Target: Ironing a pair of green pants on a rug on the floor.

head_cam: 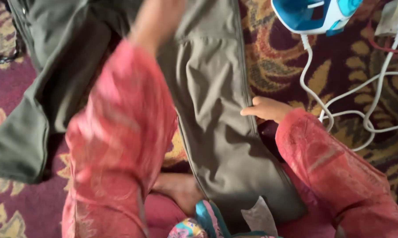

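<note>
Olive green trousers (212, 101) lie spread on a patterned carpet, one leg running down the middle and the other folded off to the left (35, 110). My right hand (267, 108), at the end of a red sleeve, rests with curled fingers on the right seam of the middle leg and pins its edge. My left arm, blurred and also in a red sleeve (119, 132), reaches up across the trousers. Its bare forearm runs out of the top of the view, so the left hand itself is hidden.
A blue and white iron (315, 15) sits on the carpet at the top right. Its white cord (366, 94) loops beside my right arm toward a white plug block (395, 17). The maroon and gold carpet (22, 207) shows all around. A bare foot (179, 189) and colourful cloth (199, 224) lie near the bottom.
</note>
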